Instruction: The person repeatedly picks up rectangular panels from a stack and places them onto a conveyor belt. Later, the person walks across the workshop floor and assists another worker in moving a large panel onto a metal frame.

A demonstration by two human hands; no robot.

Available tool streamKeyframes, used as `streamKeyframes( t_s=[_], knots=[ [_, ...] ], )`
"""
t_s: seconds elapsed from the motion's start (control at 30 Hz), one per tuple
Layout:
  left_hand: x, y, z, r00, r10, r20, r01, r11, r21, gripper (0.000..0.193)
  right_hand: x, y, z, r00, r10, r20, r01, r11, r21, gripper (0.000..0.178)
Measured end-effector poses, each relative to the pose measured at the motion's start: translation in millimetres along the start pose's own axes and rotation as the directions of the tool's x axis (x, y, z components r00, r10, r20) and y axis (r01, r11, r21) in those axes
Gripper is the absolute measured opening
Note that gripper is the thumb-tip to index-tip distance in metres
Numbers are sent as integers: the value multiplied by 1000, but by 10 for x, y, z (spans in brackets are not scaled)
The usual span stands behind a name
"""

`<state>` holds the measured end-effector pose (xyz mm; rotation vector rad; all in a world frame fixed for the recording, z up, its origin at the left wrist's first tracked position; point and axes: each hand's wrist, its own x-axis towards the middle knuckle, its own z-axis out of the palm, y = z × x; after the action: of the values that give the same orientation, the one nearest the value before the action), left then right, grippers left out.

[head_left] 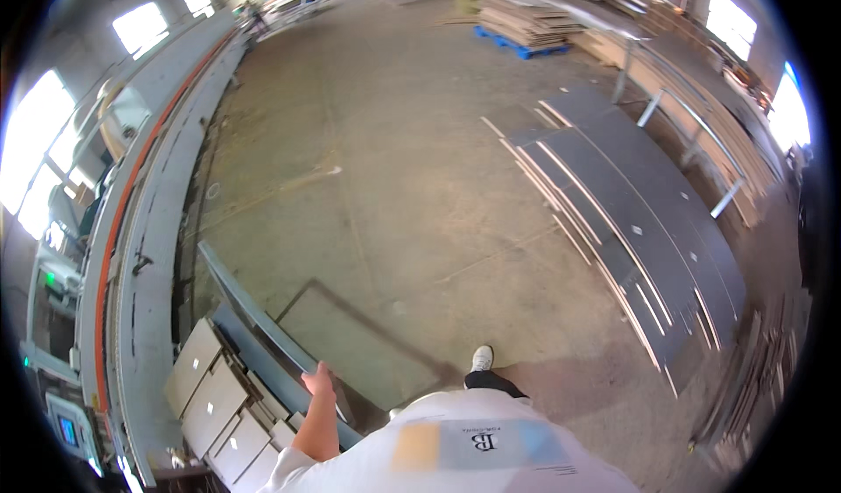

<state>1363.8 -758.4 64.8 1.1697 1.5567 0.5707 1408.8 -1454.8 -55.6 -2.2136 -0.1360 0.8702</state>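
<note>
My left hand (318,379) reaches out at the lower left and is closed on a long blue-grey rail (265,320). The fingers are small in view and partly hidden by the hand itself. Beside the rail, on its left, lies a stack of flat beige panels (215,403) with small white labels on their tops. The rail stands along the stack's right side and slants away from me. My right hand is out of the picture.
A long machine with an orange strip (131,195) runs down the left side. Dark grey panels (613,204) lie in low stacks on the right, near metal rails. Farther off, boards (526,24) sit on a blue pallet (523,50). Narrow strips (753,388) lie at the lower right.
</note>
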Motion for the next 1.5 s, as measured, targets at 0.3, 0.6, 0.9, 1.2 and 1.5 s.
streamKeyframes(
  t_s=[0.3,0.6,0.9,1.2,1.5],
  knots=[
    [304,304,65,934,-347,-91,357,921,157,21,3335,-1613,-2542,974,226,20,-216,895,390,16],
    [233,455,416,813,-364,-454,460,880,120,24,6060,-3173,-3233,956,253,148,-275,949,156,21],
    [381,1036,1137,761,-438,-478,477,878,-45,24,7845,-5050,-3708,904,193,382,-5,897,-442,23],
    [1466,2151,2144,754,-409,-514,447,893,-55,18,8811,-7163,-2629,842,-227,489,144,969,201,19],
    [2519,3362,3286,726,-504,-467,534,842,-77,20,9663,-5511,-3956,892,435,121,-445,893,73,20]
  ],
)
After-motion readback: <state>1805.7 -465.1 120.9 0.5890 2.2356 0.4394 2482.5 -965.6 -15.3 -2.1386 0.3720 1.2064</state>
